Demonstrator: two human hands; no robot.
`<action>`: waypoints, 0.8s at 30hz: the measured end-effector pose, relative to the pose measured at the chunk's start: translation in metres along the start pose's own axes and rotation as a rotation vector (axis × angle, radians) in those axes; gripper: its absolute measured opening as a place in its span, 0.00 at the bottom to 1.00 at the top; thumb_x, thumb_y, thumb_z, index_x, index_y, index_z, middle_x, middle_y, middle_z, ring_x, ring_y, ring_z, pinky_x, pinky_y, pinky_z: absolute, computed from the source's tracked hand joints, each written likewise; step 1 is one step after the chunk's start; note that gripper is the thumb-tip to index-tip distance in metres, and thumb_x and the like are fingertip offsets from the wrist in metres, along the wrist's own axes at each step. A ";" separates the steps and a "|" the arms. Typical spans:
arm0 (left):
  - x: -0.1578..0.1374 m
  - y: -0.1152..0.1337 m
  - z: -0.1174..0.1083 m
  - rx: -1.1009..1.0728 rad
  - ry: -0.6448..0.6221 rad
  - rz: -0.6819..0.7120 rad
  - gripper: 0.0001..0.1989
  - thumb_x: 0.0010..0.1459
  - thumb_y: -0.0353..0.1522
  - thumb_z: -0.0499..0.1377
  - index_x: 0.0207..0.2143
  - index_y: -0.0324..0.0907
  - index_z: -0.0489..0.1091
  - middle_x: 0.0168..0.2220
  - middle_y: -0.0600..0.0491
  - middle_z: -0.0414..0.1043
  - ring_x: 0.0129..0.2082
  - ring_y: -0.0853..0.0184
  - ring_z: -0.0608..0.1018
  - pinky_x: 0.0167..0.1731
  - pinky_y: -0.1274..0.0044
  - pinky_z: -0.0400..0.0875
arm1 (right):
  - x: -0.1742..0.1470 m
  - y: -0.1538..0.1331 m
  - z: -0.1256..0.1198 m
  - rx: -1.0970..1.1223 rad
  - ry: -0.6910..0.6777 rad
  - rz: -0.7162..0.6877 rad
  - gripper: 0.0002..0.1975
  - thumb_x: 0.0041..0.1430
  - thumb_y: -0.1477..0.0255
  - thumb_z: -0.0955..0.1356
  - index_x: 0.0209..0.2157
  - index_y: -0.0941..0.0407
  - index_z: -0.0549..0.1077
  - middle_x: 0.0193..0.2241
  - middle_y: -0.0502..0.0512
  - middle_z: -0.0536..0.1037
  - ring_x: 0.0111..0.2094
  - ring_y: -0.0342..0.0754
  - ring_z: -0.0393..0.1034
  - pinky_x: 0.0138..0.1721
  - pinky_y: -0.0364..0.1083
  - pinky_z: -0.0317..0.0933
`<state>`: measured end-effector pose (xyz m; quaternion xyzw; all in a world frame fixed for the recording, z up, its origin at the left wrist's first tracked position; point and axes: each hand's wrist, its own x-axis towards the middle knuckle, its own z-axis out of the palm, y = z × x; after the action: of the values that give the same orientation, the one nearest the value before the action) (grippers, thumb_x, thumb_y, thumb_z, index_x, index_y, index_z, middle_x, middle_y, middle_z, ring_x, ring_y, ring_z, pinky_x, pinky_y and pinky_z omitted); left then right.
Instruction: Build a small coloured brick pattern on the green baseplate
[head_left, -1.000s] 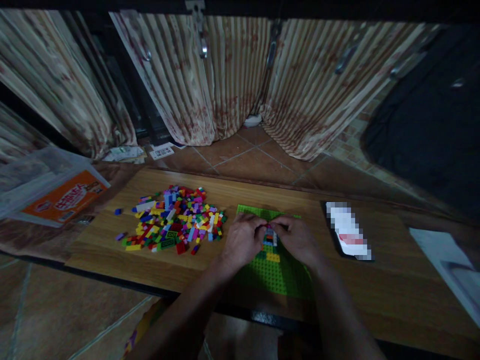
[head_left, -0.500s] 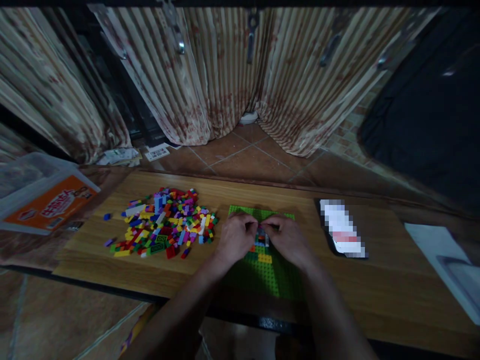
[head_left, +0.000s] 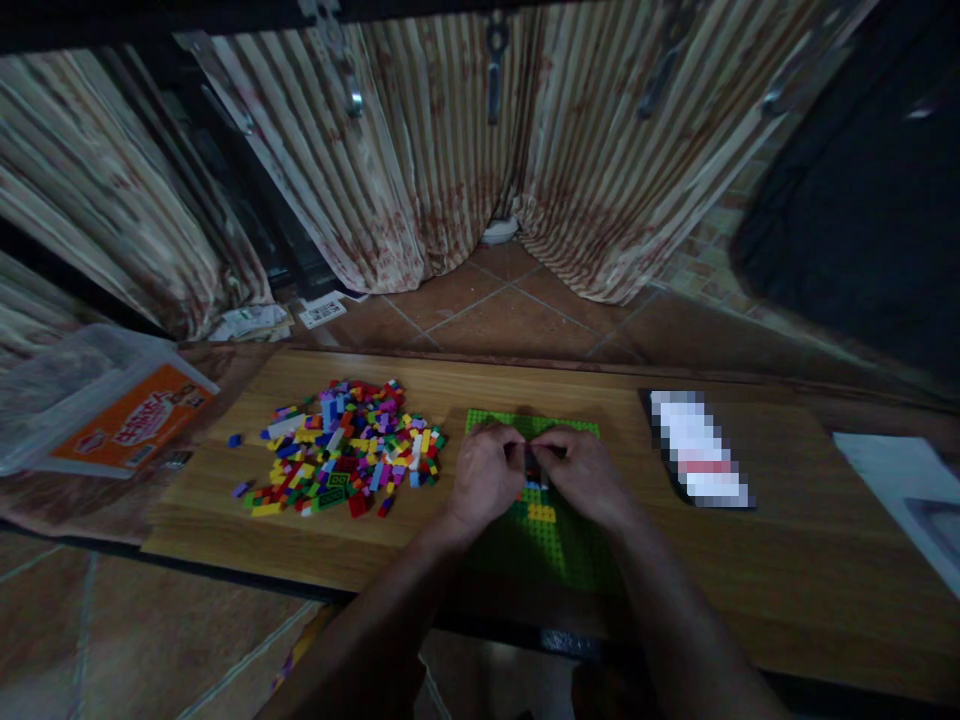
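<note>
My left hand and my right hand meet over the far part of a green studded baseplate. The fingertips of both are pinched close together, almost touching. Whatever sits between them is too small and dark to make out. Below the fingers, a yellow brick is fixed on the plate. A few other small bricks, light blue and orange among them, show beside it, partly covered by my hands.
To the left lies a heap of mixed toy bricks on the wooden table. A phone rests on the right, with white paper farther out. A clear plastic box with an orange label stands at the far left.
The whole view has shifted slightly, so the table's things appear farther right. Both hands stay pinched over the baseplate, with only small finger movement.
</note>
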<state>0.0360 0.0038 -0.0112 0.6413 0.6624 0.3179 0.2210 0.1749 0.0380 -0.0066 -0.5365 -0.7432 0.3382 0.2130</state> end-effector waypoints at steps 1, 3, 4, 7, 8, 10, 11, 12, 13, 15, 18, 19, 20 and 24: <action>0.000 -0.001 0.001 0.007 0.009 0.006 0.09 0.55 0.24 0.55 0.29 0.41 0.75 0.29 0.53 0.76 0.31 0.68 0.75 0.37 0.77 0.69 | 0.000 0.000 0.001 0.000 0.002 0.000 0.13 0.54 0.72 0.62 0.30 0.55 0.80 0.32 0.55 0.79 0.35 0.49 0.72 0.39 0.46 0.62; 0.000 -0.003 0.002 0.019 0.019 0.021 0.09 0.55 0.25 0.55 0.29 0.41 0.75 0.29 0.53 0.76 0.31 0.68 0.75 0.38 0.77 0.69 | 0.000 0.000 0.001 0.012 -0.004 -0.004 0.13 0.54 0.72 0.63 0.30 0.54 0.80 0.31 0.54 0.79 0.35 0.48 0.72 0.38 0.46 0.62; 0.000 -0.003 0.003 0.021 0.021 0.030 0.09 0.56 0.25 0.56 0.29 0.42 0.75 0.30 0.53 0.76 0.32 0.68 0.76 0.38 0.76 0.70 | 0.000 0.001 0.001 0.023 -0.010 -0.008 0.13 0.54 0.72 0.63 0.30 0.54 0.80 0.31 0.53 0.79 0.35 0.48 0.72 0.38 0.46 0.62; -0.002 -0.006 0.001 -0.002 0.006 0.054 0.09 0.58 0.27 0.55 0.30 0.42 0.75 0.31 0.53 0.77 0.34 0.67 0.77 0.40 0.76 0.70 | -0.002 0.004 -0.003 0.057 -0.034 -0.021 0.12 0.55 0.71 0.63 0.31 0.53 0.80 0.33 0.53 0.80 0.36 0.48 0.73 0.40 0.47 0.63; -0.002 -0.007 0.000 -0.020 0.000 0.056 0.09 0.59 0.28 0.55 0.31 0.42 0.75 0.33 0.53 0.77 0.36 0.67 0.77 0.42 0.76 0.70 | -0.003 0.005 -0.004 0.072 -0.040 -0.026 0.12 0.56 0.70 0.63 0.32 0.53 0.79 0.34 0.53 0.80 0.37 0.48 0.73 0.41 0.47 0.63; -0.003 -0.010 -0.004 -0.072 -0.010 0.046 0.10 0.60 0.28 0.53 0.35 0.43 0.75 0.37 0.52 0.78 0.39 0.66 0.78 0.44 0.75 0.70 | -0.006 0.007 -0.008 0.099 -0.024 -0.021 0.13 0.57 0.70 0.62 0.35 0.53 0.79 0.36 0.53 0.80 0.39 0.49 0.73 0.43 0.48 0.63; -0.004 -0.012 -0.007 -0.104 -0.015 0.034 0.11 0.61 0.28 0.52 0.38 0.43 0.75 0.39 0.51 0.78 0.41 0.66 0.78 0.45 0.75 0.71 | -0.007 0.009 -0.010 0.108 -0.005 -0.008 0.13 0.58 0.70 0.62 0.36 0.53 0.79 0.37 0.54 0.81 0.39 0.49 0.73 0.44 0.48 0.63; -0.004 -0.014 -0.009 -0.138 -0.019 0.016 0.12 0.62 0.28 0.51 0.41 0.42 0.74 0.41 0.51 0.78 0.41 0.66 0.78 0.45 0.75 0.71 | -0.008 0.010 -0.011 0.114 0.016 0.006 0.13 0.58 0.70 0.63 0.36 0.53 0.79 0.38 0.54 0.81 0.40 0.49 0.74 0.45 0.48 0.63; -0.003 -0.016 -0.012 -0.173 -0.025 -0.005 0.13 0.62 0.28 0.51 0.43 0.42 0.74 0.42 0.51 0.78 0.41 0.65 0.78 0.44 0.74 0.72 | -0.009 0.011 -0.013 0.116 0.034 0.016 0.12 0.57 0.70 0.63 0.36 0.53 0.79 0.38 0.53 0.81 0.40 0.49 0.74 0.45 0.48 0.63; -0.003 -0.020 -0.016 -0.236 -0.042 -0.040 0.14 0.61 0.26 0.50 0.45 0.42 0.73 0.42 0.51 0.78 0.41 0.66 0.79 0.43 0.75 0.72 | -0.011 0.012 -0.015 0.114 0.041 0.006 0.11 0.56 0.71 0.64 0.34 0.53 0.79 0.36 0.53 0.81 0.39 0.48 0.74 0.43 0.48 0.64; -0.001 -0.025 -0.017 -0.306 -0.054 -0.056 0.14 0.57 0.24 0.53 0.43 0.41 0.73 0.41 0.51 0.78 0.41 0.66 0.79 0.45 0.75 0.72 | -0.011 0.012 -0.015 0.106 0.037 -0.035 0.10 0.55 0.72 0.65 0.31 0.53 0.79 0.34 0.52 0.80 0.37 0.47 0.73 0.42 0.47 0.64; -0.001 -0.027 -0.017 -0.324 -0.056 -0.053 0.14 0.56 0.23 0.53 0.43 0.41 0.74 0.41 0.51 0.78 0.41 0.66 0.79 0.45 0.75 0.72 | -0.011 0.012 -0.014 0.101 0.039 -0.034 0.09 0.55 0.73 0.65 0.31 0.53 0.79 0.34 0.52 0.80 0.37 0.47 0.73 0.42 0.47 0.64; -0.001 -0.027 -0.017 -0.339 -0.057 -0.049 0.15 0.55 0.23 0.54 0.42 0.41 0.74 0.41 0.51 0.78 0.41 0.67 0.79 0.46 0.75 0.72 | -0.011 0.011 -0.014 0.097 0.042 -0.027 0.09 0.54 0.73 0.65 0.31 0.53 0.79 0.34 0.52 0.80 0.37 0.47 0.73 0.42 0.46 0.64; -0.001 -0.026 -0.015 -0.360 -0.049 -0.061 0.15 0.53 0.21 0.55 0.41 0.40 0.74 0.40 0.51 0.79 0.40 0.67 0.79 0.45 0.75 0.73 | -0.010 0.009 -0.014 0.097 0.030 0.009 0.08 0.53 0.74 0.66 0.31 0.54 0.79 0.34 0.53 0.80 0.36 0.47 0.73 0.41 0.46 0.64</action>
<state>0.0074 0.0016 -0.0194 0.5788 0.6083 0.4086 0.3577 0.1936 0.0341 -0.0026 -0.5341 -0.7203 0.3665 0.2483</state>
